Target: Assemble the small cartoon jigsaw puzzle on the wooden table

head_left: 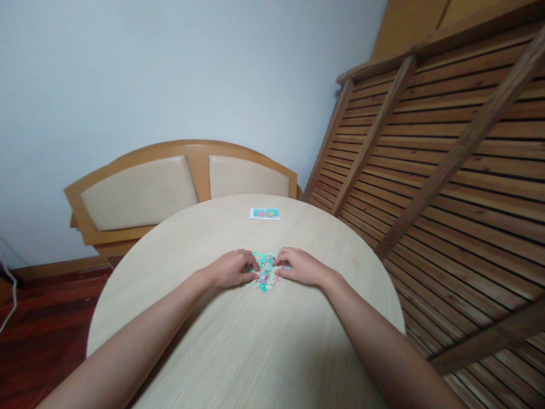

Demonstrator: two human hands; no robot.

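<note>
A small heap of loose jigsaw puzzle pieces point(265, 266), turquoise, pink and pale beige, lies on the round table point(230, 346). My left hand point(234, 268) rests at the heap's left edge, its fingers curved and its thumb apart from them, touching the pieces. From the opposite side my right hand point(300, 266) reaches in, likewise with bent, parted fingers at the pieces. No piece shows lifted in either hand. Beyond the heap lies a small picture card point(264, 213), mostly turquoise with cartoon-like figures.
Behind the table stands a wooden headboard point(198, 170) with cream padded panels, against a pale wall point(170, 68). A large slatted wooden frame point(426, 170) leans at the right. Dark red flooring point(46, 329) and a white cable point(15, 298) show at the left.
</note>
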